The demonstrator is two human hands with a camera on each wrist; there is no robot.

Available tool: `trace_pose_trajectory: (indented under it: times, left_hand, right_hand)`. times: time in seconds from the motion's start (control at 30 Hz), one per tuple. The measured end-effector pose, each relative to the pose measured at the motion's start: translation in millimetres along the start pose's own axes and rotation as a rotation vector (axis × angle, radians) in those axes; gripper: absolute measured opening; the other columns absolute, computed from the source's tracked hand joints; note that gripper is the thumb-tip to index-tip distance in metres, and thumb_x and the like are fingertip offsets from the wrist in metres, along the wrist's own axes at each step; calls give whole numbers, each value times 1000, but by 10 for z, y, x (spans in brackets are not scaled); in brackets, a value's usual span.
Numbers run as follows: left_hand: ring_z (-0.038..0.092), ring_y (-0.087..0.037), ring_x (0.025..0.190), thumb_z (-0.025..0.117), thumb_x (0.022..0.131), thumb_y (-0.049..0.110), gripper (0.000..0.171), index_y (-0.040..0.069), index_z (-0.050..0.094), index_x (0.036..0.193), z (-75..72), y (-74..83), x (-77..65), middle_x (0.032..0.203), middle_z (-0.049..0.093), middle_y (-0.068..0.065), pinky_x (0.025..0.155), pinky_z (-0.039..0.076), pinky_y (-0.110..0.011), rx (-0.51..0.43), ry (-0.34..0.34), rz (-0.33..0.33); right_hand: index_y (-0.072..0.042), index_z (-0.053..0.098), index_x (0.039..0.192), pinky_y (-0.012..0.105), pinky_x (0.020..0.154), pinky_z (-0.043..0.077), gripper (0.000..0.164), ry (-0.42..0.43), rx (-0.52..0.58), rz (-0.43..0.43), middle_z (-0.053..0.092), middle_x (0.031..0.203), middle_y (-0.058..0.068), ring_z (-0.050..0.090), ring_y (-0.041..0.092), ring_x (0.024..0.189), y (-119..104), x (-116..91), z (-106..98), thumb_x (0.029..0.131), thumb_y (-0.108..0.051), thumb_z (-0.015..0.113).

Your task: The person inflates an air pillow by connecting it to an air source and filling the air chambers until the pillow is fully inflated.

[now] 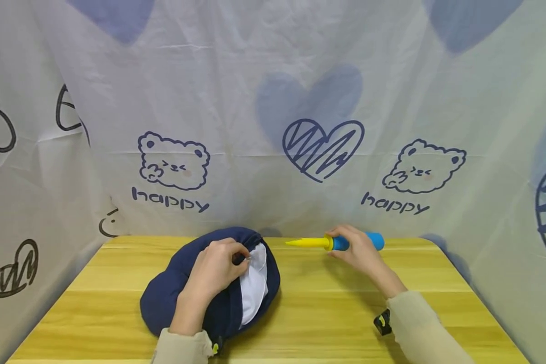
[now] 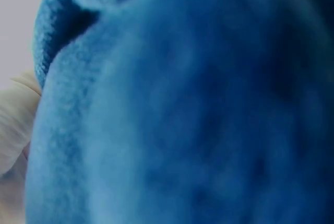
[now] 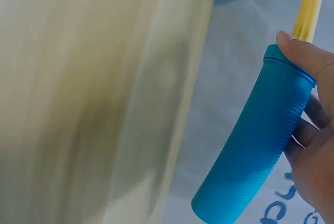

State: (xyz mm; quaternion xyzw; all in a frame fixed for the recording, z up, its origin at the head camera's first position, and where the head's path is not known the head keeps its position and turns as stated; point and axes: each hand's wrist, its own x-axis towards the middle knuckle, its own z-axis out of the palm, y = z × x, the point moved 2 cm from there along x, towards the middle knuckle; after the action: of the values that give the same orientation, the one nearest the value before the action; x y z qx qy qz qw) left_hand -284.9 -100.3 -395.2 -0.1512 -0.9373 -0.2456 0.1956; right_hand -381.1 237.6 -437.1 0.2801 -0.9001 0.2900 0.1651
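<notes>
A navy fabric cushion [image 1: 164, 298], rounded and puffy, lies on the left half of the table. Its cover gapes along the right side and shows a white inner piece [image 1: 253, 293]. There my left hand [image 1: 213, 268] pinches the white piece between thumb and forefinger, close to the gap's upper end. Blurred blue fabric of the cushion [image 2: 68, 125] fills most of the left wrist view. My right hand [image 1: 357, 250] grips a blue hand air pump [image 3: 250, 135] around its barrel. In the head view the pump's yellow nozzle [image 1: 307, 242] points left toward the cushion.
The wooden table [image 1: 327, 323] ends at a pale cloth backdrop [image 1: 236, 101] printed with hearts and bears. Similar cloth hangs along both sides. A small black strap piece [image 1: 382, 322] sits at the right sleeve.
</notes>
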Motion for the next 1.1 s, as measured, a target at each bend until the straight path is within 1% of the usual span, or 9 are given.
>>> trace_pose_trajectory:
  times: [0.1, 0.33, 0.53, 0.67, 0.77, 0.87, 1.1]
  left_hand:
    - [54, -7, 65, 88, 81, 14, 11, 17, 82, 91, -9, -11, 10, 79, 63, 9, 63, 47, -31, -1, -8, 3]
    - [54, -7, 65, 88, 80, 13, 12, 18, 82, 90, -12, -48, 1, 80, 64, 9, 62, 47, -31, -11, -10, -6]
    - [53, -8, 65, 89, 80, 13, 13, 18, 82, 91, -6, -22, 25, 79, 62, 10, 63, 47, -31, -23, -24, -10]
    - [53, -8, 66, 88, 81, 14, 13, 19, 82, 91, 21, -9, 32, 80, 63, 10, 64, 47, -31, -28, -28, -9]
    - [54, -8, 67, 88, 82, 15, 12, 19, 82, 92, 45, -11, 33, 82, 64, 9, 65, 48, -31, -26, -23, -1]
    - [53, -9, 67, 87, 83, 15, 11, 18, 82, 93, 57, -20, 30, 82, 64, 8, 65, 48, -31, -26, -16, 3]
    - [55, -10, 69, 87, 84, 13, 12, 17, 82, 94, 47, -44, 10, 83, 64, 7, 66, 49, -32, -29, -3, 8]
  right_hand:
    - [-6, 73, 118, 52, 99, 53, 45, -19, 0, 13, 73, 119, 13, 67, 37, 113, 72, -26, 4, 76, -6, 92]
    - [-5, 72, 125, 54, 102, 49, 46, -156, -11, 111, 71, 127, 14, 64, 39, 119, 211, -24, 96, 83, -13, 89]
    - [-5, 70, 130, 56, 107, 46, 45, -233, -58, 131, 68, 133, 17, 60, 41, 125, 320, 35, 183, 89, -16, 84]
    - [-4, 67, 136, 58, 109, 43, 47, -274, -113, 125, 65, 137, 18, 58, 43, 128, 384, 51, 246, 93, -18, 80]
    - [-4, 64, 140, 62, 111, 38, 49, -276, -158, 115, 63, 140, 20, 55, 45, 131, 406, 52, 282, 95, -20, 77]
    - [-5, 61, 143, 65, 114, 33, 52, -263, -181, 124, 60, 143, 22, 52, 46, 134, 400, 58, 297, 96, -23, 76]
    - [-6, 59, 146, 68, 115, 28, 57, -229, -181, 124, 56, 148, 21, 48, 47, 137, 300, 71, 263, 96, -27, 77]
